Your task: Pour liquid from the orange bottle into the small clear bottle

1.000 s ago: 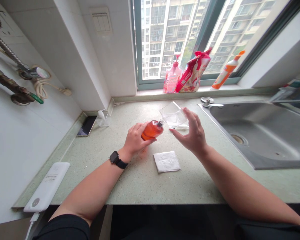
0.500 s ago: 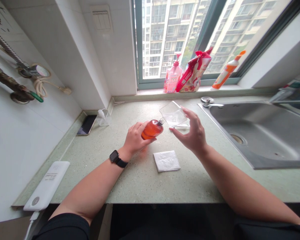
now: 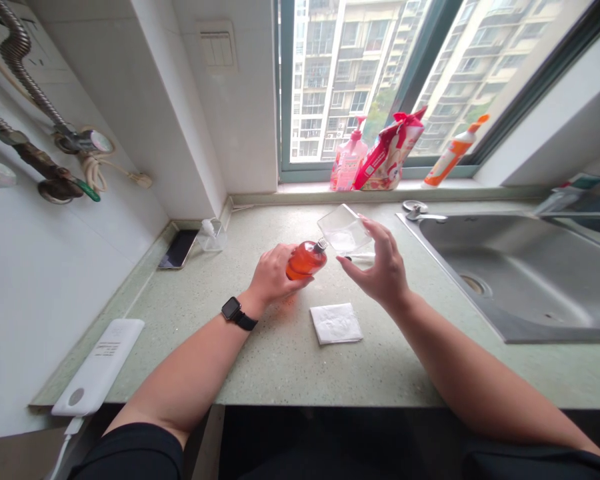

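My left hand (image 3: 276,273) is closed round an orange-red bottle (image 3: 305,261), tilted so that its uncapped neck points up and right. In my right hand (image 3: 380,263) is a clear square container (image 3: 344,230), gripped between thumb and fingers and tipped toward the bottle. The bottle's neck meets the container's lower left edge; whether liquid is flowing I cannot make out. Behind my right thumb, a thin clear item with a black end (image 3: 363,257) lies on the counter. Nearer me, a folded white tissue (image 3: 336,323) rests flat below both hands.
A steel sink (image 3: 510,320) is set into the counter (image 3: 260,373) on the right. At the left lie a phone (image 3: 179,249), a clear cup with a white pump top (image 3: 211,235) and a white power bank (image 3: 99,367). A pink pump bottle (image 3: 349,163), a red bag (image 3: 391,155) and an orange bottle (image 3: 453,157) line the windowsill.
The view has shifted slightly. Both hands keep their grips, and the bottle and container hold nearly the same pose against each other.
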